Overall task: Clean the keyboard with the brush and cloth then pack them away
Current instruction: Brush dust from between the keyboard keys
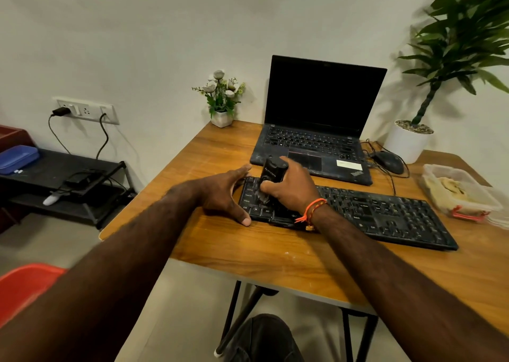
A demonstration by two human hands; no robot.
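Right grip (pixel 289 189) wrapped round black brush (pixel 272 173), bristles blurred on keyboard (pixel 385 213), left grip (pixel 224 193) open at its end

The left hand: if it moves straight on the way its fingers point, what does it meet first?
Probably the brush held by the right hand; the left hand already touches the keyboard.

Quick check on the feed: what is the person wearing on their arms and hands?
Both forearms are bare, no sleeves or gloves in view. The right hand has an orange thread band tied at the wrist, loose ends hanging. The left hand wears nothing visible.
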